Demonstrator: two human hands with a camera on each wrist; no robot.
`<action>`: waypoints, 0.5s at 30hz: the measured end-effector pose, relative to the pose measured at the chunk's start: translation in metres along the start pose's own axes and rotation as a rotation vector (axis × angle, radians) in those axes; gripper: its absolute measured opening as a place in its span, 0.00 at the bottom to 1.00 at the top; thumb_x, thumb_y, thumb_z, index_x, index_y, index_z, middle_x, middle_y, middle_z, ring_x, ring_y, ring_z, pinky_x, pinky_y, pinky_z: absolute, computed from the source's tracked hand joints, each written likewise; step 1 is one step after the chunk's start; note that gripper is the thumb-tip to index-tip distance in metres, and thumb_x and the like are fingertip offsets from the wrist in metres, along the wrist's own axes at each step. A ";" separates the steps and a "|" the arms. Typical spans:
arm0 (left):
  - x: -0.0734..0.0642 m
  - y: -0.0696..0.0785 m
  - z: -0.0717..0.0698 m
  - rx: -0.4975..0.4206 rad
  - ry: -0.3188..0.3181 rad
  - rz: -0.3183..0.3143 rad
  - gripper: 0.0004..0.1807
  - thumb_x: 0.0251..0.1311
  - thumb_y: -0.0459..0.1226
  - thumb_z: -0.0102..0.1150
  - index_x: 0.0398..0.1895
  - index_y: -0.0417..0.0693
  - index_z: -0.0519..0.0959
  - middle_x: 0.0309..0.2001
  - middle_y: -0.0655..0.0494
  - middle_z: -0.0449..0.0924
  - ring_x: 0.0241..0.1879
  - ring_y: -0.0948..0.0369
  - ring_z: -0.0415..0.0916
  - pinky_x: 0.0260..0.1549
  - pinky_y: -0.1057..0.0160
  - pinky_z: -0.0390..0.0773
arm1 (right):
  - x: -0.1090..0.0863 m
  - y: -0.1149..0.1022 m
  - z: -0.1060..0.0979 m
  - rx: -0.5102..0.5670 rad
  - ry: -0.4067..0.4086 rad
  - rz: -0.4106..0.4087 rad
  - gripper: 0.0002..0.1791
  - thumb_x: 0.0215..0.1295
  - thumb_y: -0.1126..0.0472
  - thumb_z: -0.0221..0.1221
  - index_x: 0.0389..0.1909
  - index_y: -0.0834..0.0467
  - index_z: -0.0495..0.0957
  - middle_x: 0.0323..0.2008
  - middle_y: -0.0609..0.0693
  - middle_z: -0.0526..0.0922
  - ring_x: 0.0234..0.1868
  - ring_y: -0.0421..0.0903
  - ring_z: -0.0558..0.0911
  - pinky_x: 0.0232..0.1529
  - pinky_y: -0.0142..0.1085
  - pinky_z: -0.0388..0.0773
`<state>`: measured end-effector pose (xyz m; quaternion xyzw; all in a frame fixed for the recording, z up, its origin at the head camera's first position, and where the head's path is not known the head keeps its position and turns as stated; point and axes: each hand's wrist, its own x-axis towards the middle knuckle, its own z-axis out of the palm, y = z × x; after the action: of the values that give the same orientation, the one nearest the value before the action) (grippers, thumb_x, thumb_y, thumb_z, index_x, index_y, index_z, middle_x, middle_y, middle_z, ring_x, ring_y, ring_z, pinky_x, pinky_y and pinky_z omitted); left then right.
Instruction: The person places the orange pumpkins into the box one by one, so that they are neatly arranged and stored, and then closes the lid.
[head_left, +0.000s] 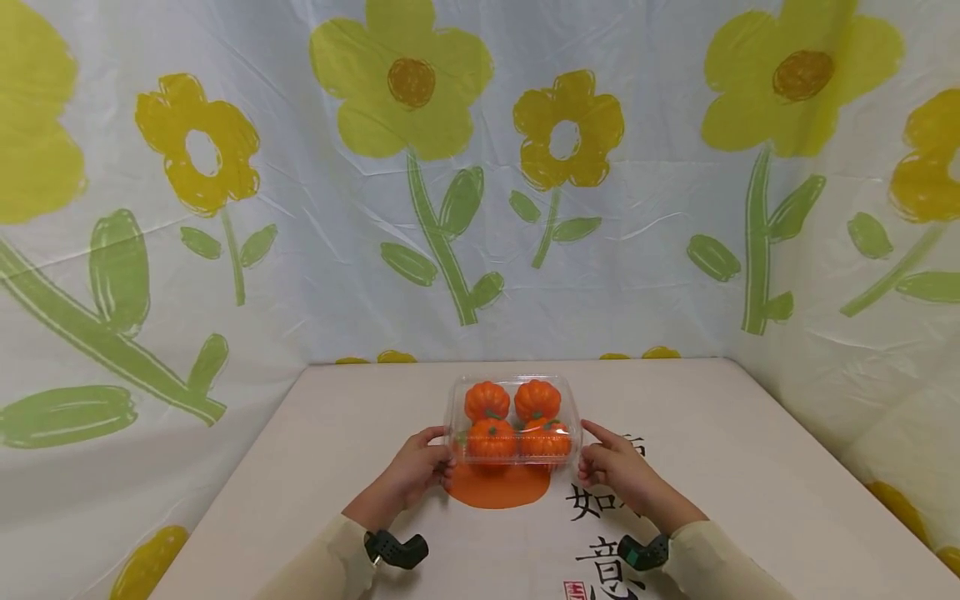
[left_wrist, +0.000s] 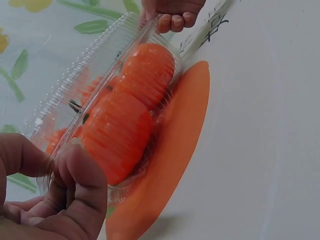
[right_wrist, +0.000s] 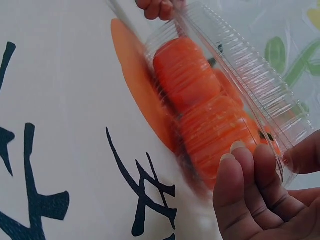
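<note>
A clear plastic clamshell box [head_left: 501, 377] holds several small orange toy pumpkins [head_left: 491, 438] with green stems, set in two rows. Its ribbed lid [right_wrist: 260, 75] covers them. At the box's left near corner, my left hand [head_left: 416, 467] pinches the rim between thumb and curled fingers. My right hand [head_left: 618, 468] grips the rim at the opposite side, its fingertips [right_wrist: 237, 147] bent against the plastic. Both wrist views show the box from its near side, with the pumpkins [left_wrist: 120, 132] pressed close behind the wall. How the box's underside meets the table is hard to tell.
Beneath and in front of the box, an orange printed disc [head_left: 498, 487] marks the pale table cover [head_left: 337, 433]. Black brush characters [head_left: 600, 500] run down the cover by my right hand. A flower-printed curtain [head_left: 300, 250] encloses the table's back and sides.
</note>
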<state>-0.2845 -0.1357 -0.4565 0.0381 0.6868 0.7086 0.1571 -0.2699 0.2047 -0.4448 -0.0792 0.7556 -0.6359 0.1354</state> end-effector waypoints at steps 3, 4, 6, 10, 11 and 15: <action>0.000 0.000 0.000 0.000 0.004 -0.008 0.29 0.65 0.31 0.45 0.69 0.35 0.54 0.27 0.54 0.74 0.25 0.61 0.72 0.27 0.66 0.81 | 0.001 -0.001 0.000 0.002 0.019 0.015 0.35 0.72 0.61 0.46 0.76 0.59 0.45 0.37 0.62 0.78 0.35 0.47 0.79 0.44 0.39 0.84; 0.000 0.000 0.000 0.002 0.003 -0.012 0.29 0.66 0.31 0.45 0.70 0.35 0.54 0.27 0.53 0.74 0.26 0.61 0.72 0.27 0.66 0.82 | 0.001 0.000 0.000 0.001 0.024 0.020 0.35 0.72 0.61 0.46 0.76 0.58 0.45 0.38 0.63 0.78 0.35 0.47 0.79 0.44 0.39 0.84; 0.000 0.001 -0.001 0.006 -0.003 -0.022 0.29 0.66 0.31 0.44 0.70 0.36 0.54 0.28 0.53 0.74 0.26 0.61 0.73 0.28 0.66 0.82 | 0.002 0.000 0.000 0.001 0.033 0.028 0.35 0.71 0.61 0.47 0.76 0.57 0.46 0.38 0.64 0.78 0.35 0.48 0.79 0.44 0.38 0.84; 0.000 0.001 -0.002 0.012 -0.017 -0.035 0.29 0.67 0.31 0.44 0.71 0.36 0.53 0.29 0.53 0.75 0.28 0.60 0.73 0.31 0.64 0.83 | 0.002 0.001 -0.001 -0.003 0.031 0.023 0.35 0.72 0.61 0.46 0.76 0.57 0.46 0.38 0.64 0.77 0.35 0.48 0.78 0.43 0.38 0.84; 0.000 0.001 -0.002 0.010 -0.020 -0.036 0.29 0.67 0.32 0.44 0.71 0.36 0.53 0.29 0.53 0.75 0.28 0.60 0.73 0.31 0.64 0.83 | 0.003 0.001 -0.001 0.003 0.026 0.019 0.35 0.72 0.62 0.46 0.76 0.56 0.45 0.37 0.64 0.77 0.34 0.48 0.78 0.43 0.39 0.84; -0.001 0.001 -0.002 0.002 -0.023 -0.036 0.29 0.68 0.32 0.44 0.71 0.37 0.53 0.30 0.52 0.75 0.28 0.60 0.73 0.32 0.64 0.83 | 0.003 0.003 0.000 0.036 0.030 0.018 0.36 0.72 0.63 0.47 0.77 0.53 0.44 0.34 0.60 0.77 0.33 0.48 0.78 0.42 0.39 0.84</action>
<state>-0.2843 -0.1381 -0.4554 0.0342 0.6864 0.7044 0.1775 -0.2729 0.2047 -0.4479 -0.0603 0.7468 -0.6492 0.1311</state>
